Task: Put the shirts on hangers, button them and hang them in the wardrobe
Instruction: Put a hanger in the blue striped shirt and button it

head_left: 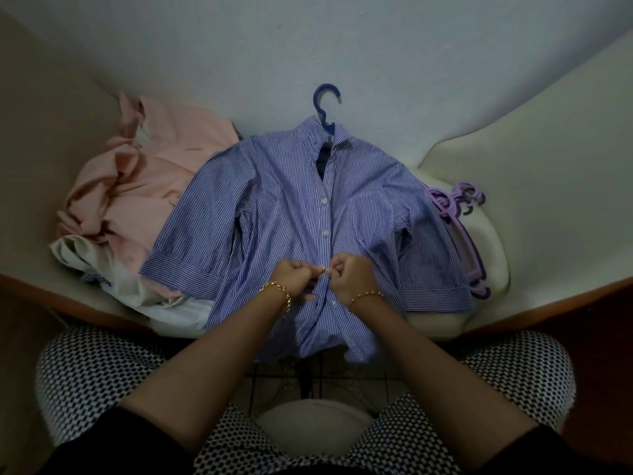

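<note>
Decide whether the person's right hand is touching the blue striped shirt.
Touching. The head view shows the right hand pinching the front edge of the blue striped shirt beside a button, opposite the left hand.

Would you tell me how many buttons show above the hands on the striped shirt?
2 on the striped shirt: an upper button below the open neck, a lower button just above the left hand and right hand. Another may be hidden between them.

Gold bracelets (278, 292), black sleeves (89, 454), checked trousers (89, 371)
</note>
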